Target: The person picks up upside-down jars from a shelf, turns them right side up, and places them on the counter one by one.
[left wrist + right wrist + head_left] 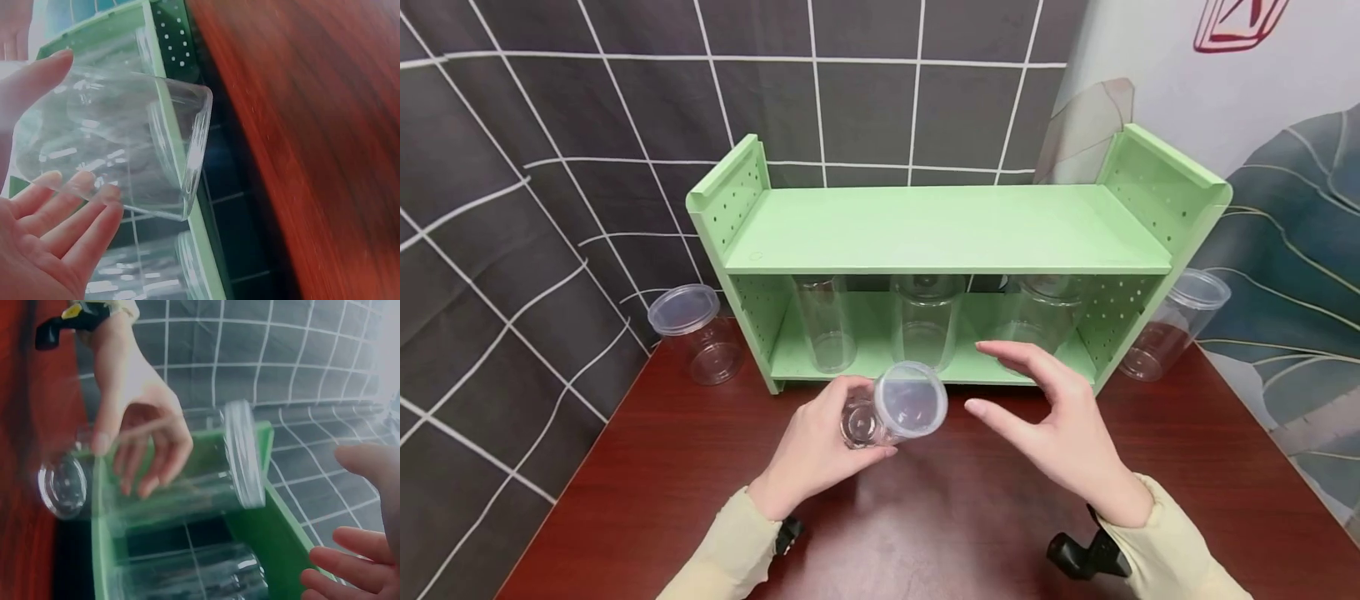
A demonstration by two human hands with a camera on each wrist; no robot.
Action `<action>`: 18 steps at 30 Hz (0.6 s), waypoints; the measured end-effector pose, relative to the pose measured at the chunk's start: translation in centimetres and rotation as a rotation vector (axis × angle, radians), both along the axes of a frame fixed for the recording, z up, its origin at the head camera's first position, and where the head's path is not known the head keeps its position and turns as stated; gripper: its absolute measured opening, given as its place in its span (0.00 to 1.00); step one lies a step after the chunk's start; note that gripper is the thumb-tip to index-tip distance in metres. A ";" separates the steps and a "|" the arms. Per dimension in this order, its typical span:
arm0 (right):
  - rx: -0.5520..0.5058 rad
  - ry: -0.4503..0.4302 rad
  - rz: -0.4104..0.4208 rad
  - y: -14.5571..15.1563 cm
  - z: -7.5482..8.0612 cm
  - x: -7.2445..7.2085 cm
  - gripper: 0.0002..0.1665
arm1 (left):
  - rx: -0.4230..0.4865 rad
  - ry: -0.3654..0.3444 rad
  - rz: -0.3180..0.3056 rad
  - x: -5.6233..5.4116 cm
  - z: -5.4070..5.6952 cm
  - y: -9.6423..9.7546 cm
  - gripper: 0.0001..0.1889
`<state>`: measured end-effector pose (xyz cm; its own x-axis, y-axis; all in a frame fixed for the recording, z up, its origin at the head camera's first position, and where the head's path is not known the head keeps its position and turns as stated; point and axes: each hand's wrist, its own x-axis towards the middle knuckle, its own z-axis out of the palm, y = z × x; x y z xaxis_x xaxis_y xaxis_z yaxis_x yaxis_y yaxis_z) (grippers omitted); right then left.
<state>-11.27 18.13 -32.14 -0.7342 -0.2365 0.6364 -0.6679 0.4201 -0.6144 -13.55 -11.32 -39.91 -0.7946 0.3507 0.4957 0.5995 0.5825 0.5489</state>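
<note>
My left hand (812, 446) grips a clear plastic jar (156, 131) round its side, above the table in front of the shelf. The jar's translucent lid (912, 399) tilts up toward the head camera. In the left wrist view its bottom end points toward the table. My right hand (1067, 417) hovers just right of the lid, thumb and fingers spread apart with nothing between them. Seen from the right wrist, the jar lies sideways in the left hand, its lid facing the right hand's fingers (350, 565).
A light green two-tier shelf (947, 229) stands at the back. On its lower tier are three clear jars, among them a narrow one (825, 325). Lidded jars stand on the red-brown table (910, 533) at the left (703, 337) and right (1176, 325) of the shelf.
</note>
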 end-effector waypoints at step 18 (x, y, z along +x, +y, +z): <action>-0.655 0.180 -0.183 4.6 3.8 -0.8 0.21 | 0.143 -0.001 0.151 0.1 0.6 -4.6 0.48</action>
<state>-12.07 22.69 -28.37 -0.5955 0.3543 0.7210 -0.7369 0.1166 -0.6659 -13.43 -15.96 -39.30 -0.8333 0.1534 0.5311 0.5106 0.5820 0.6329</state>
